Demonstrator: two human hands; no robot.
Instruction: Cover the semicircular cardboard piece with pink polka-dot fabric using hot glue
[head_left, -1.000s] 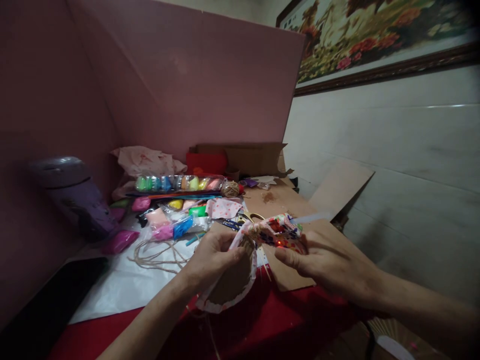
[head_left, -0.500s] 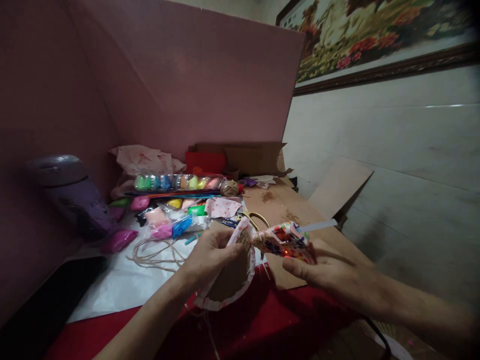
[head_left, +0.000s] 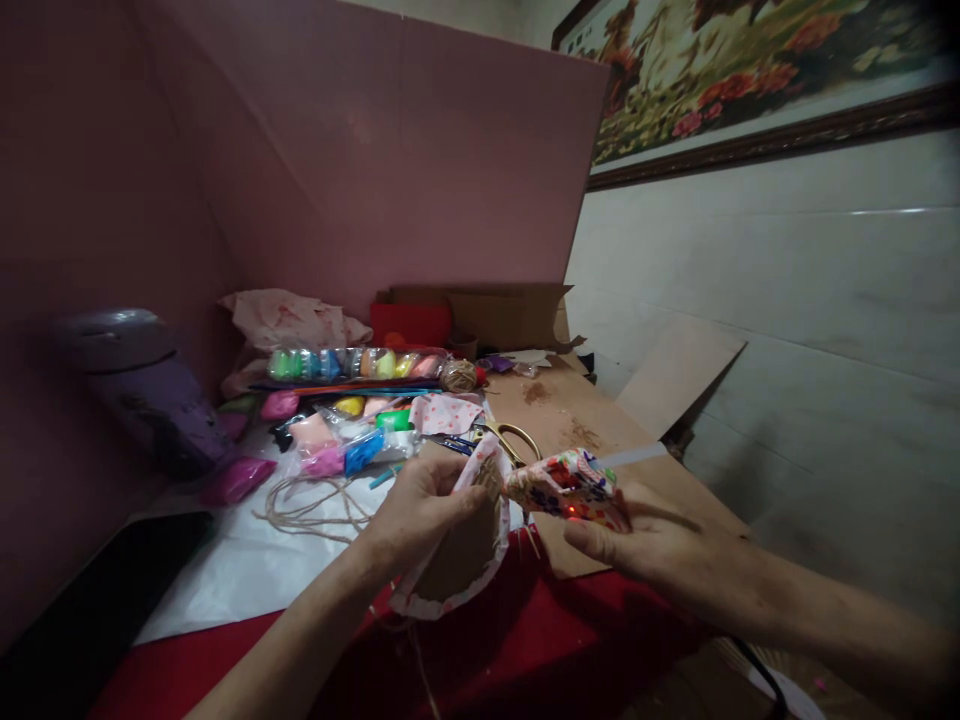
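My left hand pinches the upper edge of a rounded cardboard piece, whose rim is wrapped in white fabric with pinkish dots. In my right hand is a flower-patterned hot glue gun, its small red light lit. A pale glue stick juts from the gun's back end. The nozzle points left at the fabric rim, close to my left thumb; whether it touches cannot be told. Thin twine hangs below the cardboard piece. Behind it lie gold-handled scissors, partly hidden.
Coiled twine rests on a white sheet at left. Further back are bags of coloured clay, a clay pack, a twine ball and dotted fabric. A purple bottle stands far left.
The glue gun and my right hand have shifted very slightly left and down along the rim. My left hand and the cardboard piece have stayed nearly still.
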